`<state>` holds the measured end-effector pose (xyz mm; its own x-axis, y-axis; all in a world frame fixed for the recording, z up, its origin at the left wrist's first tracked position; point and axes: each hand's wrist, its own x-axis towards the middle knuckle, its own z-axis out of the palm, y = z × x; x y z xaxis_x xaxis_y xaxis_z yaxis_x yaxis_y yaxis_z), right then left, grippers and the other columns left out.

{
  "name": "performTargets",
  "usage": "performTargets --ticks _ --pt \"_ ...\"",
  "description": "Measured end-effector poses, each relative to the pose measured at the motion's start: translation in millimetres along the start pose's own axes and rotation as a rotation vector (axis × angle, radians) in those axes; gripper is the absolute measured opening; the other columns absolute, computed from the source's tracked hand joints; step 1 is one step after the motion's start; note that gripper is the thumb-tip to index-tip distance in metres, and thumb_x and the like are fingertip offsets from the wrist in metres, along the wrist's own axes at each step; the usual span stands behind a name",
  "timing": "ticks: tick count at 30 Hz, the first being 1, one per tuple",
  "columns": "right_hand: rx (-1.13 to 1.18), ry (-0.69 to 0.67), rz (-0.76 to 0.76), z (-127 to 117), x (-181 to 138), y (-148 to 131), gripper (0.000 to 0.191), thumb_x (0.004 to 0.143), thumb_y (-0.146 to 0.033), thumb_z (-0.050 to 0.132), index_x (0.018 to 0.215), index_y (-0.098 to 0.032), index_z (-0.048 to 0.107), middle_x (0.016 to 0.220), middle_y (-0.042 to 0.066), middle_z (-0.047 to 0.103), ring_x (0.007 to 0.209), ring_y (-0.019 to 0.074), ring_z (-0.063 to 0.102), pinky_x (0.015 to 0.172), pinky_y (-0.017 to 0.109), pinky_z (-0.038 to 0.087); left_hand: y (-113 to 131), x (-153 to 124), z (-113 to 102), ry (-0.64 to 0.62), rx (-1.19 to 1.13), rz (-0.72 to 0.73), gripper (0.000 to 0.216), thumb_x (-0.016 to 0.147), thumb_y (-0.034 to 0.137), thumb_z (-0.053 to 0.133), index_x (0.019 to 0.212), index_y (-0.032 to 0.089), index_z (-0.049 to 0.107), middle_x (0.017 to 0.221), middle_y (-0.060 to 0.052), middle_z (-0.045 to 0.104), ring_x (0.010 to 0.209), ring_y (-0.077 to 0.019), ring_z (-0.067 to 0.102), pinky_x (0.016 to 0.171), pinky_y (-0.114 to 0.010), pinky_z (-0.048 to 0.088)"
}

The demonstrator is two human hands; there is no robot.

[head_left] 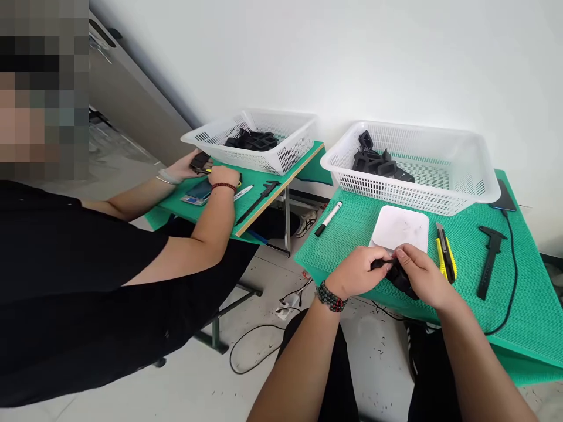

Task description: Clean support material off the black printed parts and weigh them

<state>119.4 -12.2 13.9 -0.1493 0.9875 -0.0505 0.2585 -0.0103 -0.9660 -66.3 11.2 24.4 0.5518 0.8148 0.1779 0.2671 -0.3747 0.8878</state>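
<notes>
Near the front edge of the green-covered table point(347, 240), both my hands are closed on a black plastic part point(399, 280). My left hand point(363, 268) pinches its left end, a thin dark piece. My right hand point(420, 275) wraps the right side, thumb on top, so much of the part's shape is hidden. Just behind my hands lies a white square pad or tray point(401, 227) with dark specks. To the right of it rests a yellow utility knife point(446, 253), and farther right a black caliper point(490, 261). A black-and-white marker point(328, 218) lies to the left.
Behind stands a white plastic basket point(409, 190) holding several black parts point(380, 164). A black cable point(514, 275) runs down the table's right side from a dark flat device point(502, 196). At left, a co-worker point(109, 252) handles a black part beside another basket point(281, 155).
</notes>
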Motion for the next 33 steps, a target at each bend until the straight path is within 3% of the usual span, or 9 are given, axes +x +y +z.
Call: performTargets --ticks 6,9,13,18,22,26,29,33 --pt "-0.022 -0.102 -0.03 -4.3 -5.6 -6.8 0.038 0.094 -0.058 0.058 0.081 -0.023 0.063 0.073 -0.002 0.058 0.072 0.0174 0.048 0.066 0.029 0.038 1.5 -3.0 1.0 -0.054 -0.018 0.003 0.016 0.088 0.021 0.055 0.081 0.02 0.07 0.071 -0.001 0.066 0.061 -0.0142 0.053 0.059 -0.027 0.041" --pt "0.063 -0.066 -0.009 -8.4 -5.9 -11.1 0.044 0.088 -0.066 0.062 0.086 -0.022 0.069 0.075 0.0 0.063 0.073 0.0179 0.051 0.066 0.029 0.041 5.5 -4.0 4.0 -0.024 -0.011 0.012 0.017 0.088 0.021 0.055 0.077 0.021 0.068 0.07 -0.001 0.065 0.061 -0.0142 0.053 0.058 -0.027 0.041" --pt "0.413 0.073 0.135 -18.5 0.0 -8.0 0.057 0.076 -0.075 0.068 0.097 -0.022 0.071 0.064 0.0 0.065 0.058 0.0185 0.054 0.054 0.028 0.04 7.1 -2.3 8.8 0.117 -0.022 0.017 0.016 0.088 0.02 0.054 0.077 0.02 0.065 0.07 -0.002 0.064 0.063 -0.0146 0.053 0.059 -0.028 0.042" --pt "0.822 0.192 0.158 -28.1 8.5 -3.9 0.049 0.074 -0.063 0.075 0.101 -0.022 0.073 0.087 0.007 0.075 0.071 0.0235 0.068 0.064 0.036 0.052 3.9 3.6 26.9 0.443 -0.275 -0.068 0.018 0.094 0.031 0.053 0.083 0.019 0.061 0.068 -0.001 0.061 0.059 -0.0134 0.054 0.055 -0.026 0.044" --pt "1.001 0.219 0.068 -13.8 10.8 -6.9 0.041 0.083 -0.063 0.066 0.102 -0.027 0.073 0.105 0.007 0.076 0.096 0.0258 0.07 0.085 0.045 0.055 3.7 7.4 55.2 0.639 -0.472 -0.166 0.022 0.096 0.039 0.053 0.089 0.019 0.058 0.065 0.0 0.059 0.058 -0.0139 0.058 0.057 -0.027 0.047" --pt "1.032 0.396 0.018 7.9 12.0 -2.8 0.029 0.089 -0.058 0.062 0.095 -0.031 0.073 0.101 0.001 0.077 0.102 0.0223 0.071 0.088 0.04 0.056 5.1 8.2 73.6 0.653 -0.296 -0.119 0.02 0.095 0.037 0.055 0.085 0.02 0.06 0.074 -0.003 0.064 0.069 -0.0167 0.06 0.064 -0.029 0.048" --pt "1.022 0.482 -0.021 19.8 12.6 5.4 0.022 0.091 -0.051 0.062 0.091 -0.033 0.073 0.096 -0.002 0.078 0.096 0.0185 0.071 0.087 0.035 0.057 6.1 7.6 73.3 0.635 -0.177 -0.093 0.022 0.096 0.036 0.053 0.083 0.021 0.061 0.077 -0.004 0.066 0.074 -0.0184 0.062 0.066 -0.03 0.048" --pt "1.017 0.58 0.071 32.7 11.9 9.7 0.026 0.089 -0.053 0.064 0.093 -0.029 0.074 0.095 -0.002 0.077 0.092 0.0172 0.071 0.085 0.032 0.058 7.5 7.7 61.8 0.611 -0.162 -0.094 0.022 0.097 0.034 0.051 0.084 0.02 0.063 0.078 -0.004 0.067 0.073 -0.018 0.061 0.066 -0.03 0.046"
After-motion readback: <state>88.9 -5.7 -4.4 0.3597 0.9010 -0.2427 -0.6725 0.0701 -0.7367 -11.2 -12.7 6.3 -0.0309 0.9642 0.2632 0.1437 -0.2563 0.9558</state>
